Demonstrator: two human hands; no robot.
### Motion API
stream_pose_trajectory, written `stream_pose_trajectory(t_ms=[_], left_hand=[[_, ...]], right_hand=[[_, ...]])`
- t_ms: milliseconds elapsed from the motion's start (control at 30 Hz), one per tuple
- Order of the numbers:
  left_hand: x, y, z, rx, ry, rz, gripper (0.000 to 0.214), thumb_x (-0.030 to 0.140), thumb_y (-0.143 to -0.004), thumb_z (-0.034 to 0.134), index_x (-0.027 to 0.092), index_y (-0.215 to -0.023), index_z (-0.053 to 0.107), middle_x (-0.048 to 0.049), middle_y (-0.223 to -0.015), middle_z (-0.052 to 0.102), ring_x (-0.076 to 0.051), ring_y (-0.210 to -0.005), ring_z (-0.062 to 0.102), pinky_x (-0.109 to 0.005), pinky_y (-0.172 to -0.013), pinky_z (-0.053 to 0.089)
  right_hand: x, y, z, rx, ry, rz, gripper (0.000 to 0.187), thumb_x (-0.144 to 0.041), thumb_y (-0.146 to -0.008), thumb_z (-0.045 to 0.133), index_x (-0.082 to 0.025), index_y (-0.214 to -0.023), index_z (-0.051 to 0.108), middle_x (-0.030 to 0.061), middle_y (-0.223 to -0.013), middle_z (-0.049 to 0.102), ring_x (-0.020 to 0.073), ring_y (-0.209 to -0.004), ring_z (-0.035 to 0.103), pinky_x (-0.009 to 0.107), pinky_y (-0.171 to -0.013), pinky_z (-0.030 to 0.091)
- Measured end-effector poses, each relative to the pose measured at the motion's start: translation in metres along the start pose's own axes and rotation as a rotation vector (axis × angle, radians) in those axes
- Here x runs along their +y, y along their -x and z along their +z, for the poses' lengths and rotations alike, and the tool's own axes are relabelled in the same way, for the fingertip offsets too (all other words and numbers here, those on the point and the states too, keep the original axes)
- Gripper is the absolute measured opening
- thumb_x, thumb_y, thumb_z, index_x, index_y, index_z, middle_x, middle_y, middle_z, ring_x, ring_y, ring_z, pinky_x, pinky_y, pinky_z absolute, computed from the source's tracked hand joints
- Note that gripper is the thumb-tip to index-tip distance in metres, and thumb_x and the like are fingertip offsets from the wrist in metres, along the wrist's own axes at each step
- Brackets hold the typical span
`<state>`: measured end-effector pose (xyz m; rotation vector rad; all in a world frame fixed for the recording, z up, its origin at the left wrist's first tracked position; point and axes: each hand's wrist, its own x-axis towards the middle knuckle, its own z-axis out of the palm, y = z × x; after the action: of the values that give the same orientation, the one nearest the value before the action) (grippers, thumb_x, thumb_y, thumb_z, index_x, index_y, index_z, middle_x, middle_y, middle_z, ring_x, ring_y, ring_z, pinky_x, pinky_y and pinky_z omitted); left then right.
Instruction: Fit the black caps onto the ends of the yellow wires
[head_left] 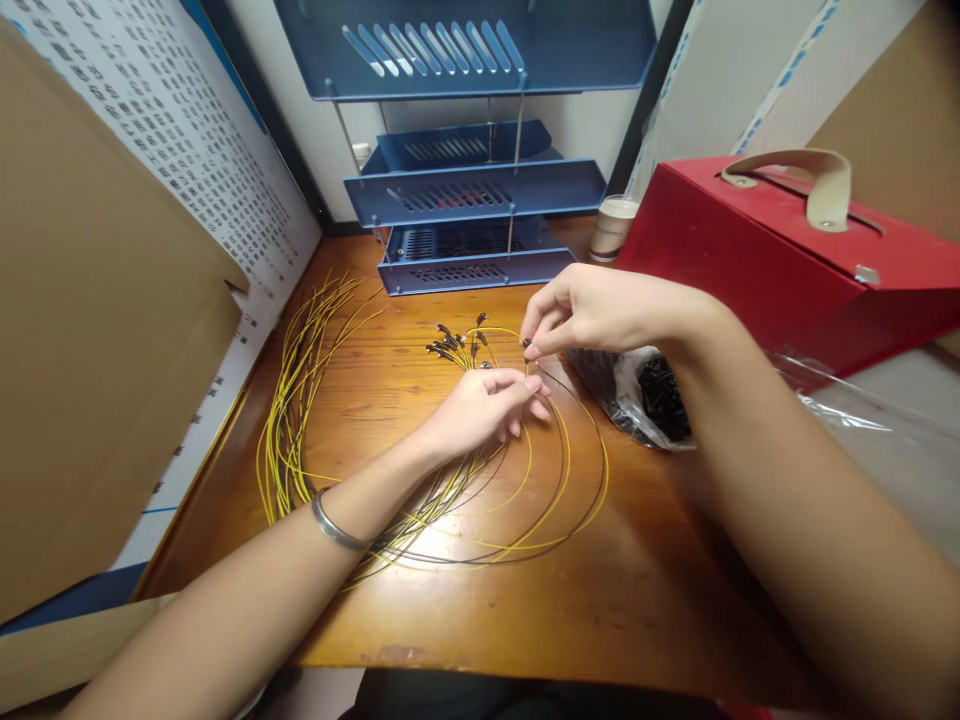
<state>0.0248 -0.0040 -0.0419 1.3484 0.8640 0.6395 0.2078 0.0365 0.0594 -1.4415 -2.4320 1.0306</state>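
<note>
The wooden desk (615, 600) fills the middle of the view; a large cardboard sheet (97, 350) leans along its edge at 9 o'clock, with a white printed panel (195, 150) behind it at 10 o'clock. At 2 o'clock a red box (765, 260) with a tan handle stands on the desk; at 12 o'clock a stack of blue trays (472, 190) stands against the wall, a paper cup (611, 228) just beside it at 1 o'clock, between the trays and the red box.

The yellow cables (289, 420) lie in loose loops on the desk from 9 o'clock round to the centre; their dark connector ends (454, 345) gather in a cluster just above the centre. A clear plastic bag (645, 395) of small black parts lies at 3 o'clock of the hands, touching the foot of the red box.

The left hand (480, 410) rests at the centre over the loops, its fingers curled together on a strand of the yellow cables; a metal bracelet (334, 528) circles that wrist at 7 o'clock. The right hand (600, 310) hovers just above it at 1 o'clock, thumb and forefinger pinched on a small dark piece (527, 344), close to the left fingertips.
</note>
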Motion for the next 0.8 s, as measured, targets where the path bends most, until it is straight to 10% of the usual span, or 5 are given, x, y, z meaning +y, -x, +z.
stream_pose_trajectory(t_ms=[800], left_hand=[[-0.0027,-0.0005,0.0007,0.019,0.04,0.008,0.033,0.041,-0.093,0.062,0.01,-0.1,0.071,-0.0098,-0.087,0.077,-0.005,-0.047,0.053,-0.018,-0.044,0.042]], right_hand=[[-0.0011,-0.0008,0.0009,-0.024,0.037,-0.004,0.017,-0.037,-0.077,0.074,-0.024,-0.087,0.077,0.0013,-0.087,0.08,0.0237,-0.084,0.074,0.035,-0.073,0.057]])
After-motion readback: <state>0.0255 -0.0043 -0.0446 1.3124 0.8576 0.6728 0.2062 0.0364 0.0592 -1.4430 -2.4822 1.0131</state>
